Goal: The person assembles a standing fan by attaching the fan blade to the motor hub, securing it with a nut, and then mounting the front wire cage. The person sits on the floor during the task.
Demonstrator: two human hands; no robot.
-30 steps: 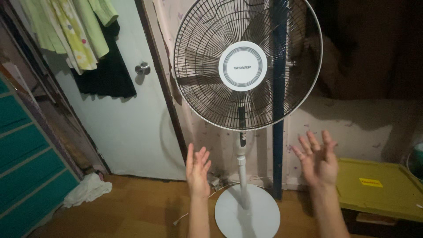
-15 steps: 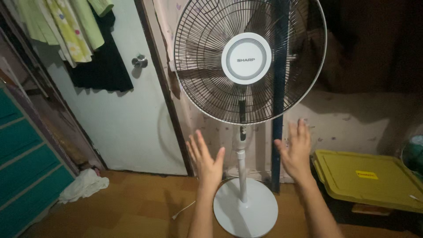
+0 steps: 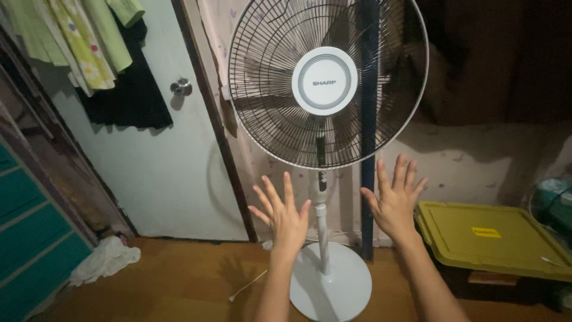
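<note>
While both arms reach forward with nothing in them, the left hand (image 3: 285, 216) is raised with its fingers spread wide and the back of the hand toward the camera, just left of the white pole (image 3: 322, 223) of a standing fan. The right hand (image 3: 393, 200) is up on the other side of the pole, fingers likewise splayed and released, touching nothing. Between and above the two hands stands the fan's round wire cage (image 3: 328, 83), with a white disc at its centre and dark blades behind the wires; its lower rim sits just above the fingertips. Below the hands the pole runs down into a round white base (image 3: 333, 292) on the brown wooden floor (image 3: 179, 286), with a thin white cord lying beside it. Behind the fan a dark blue upright strip (image 3: 368, 119) stands against the pale wall. To the right is a yellow-green bin lid (image 3: 488, 235); to the left, a white door (image 3: 161, 173) with a round knob, hanging clothes (image 3: 89, 42), a crumpled white cloth (image 3: 104, 259) and teal drawers (image 3: 30, 238).
</note>
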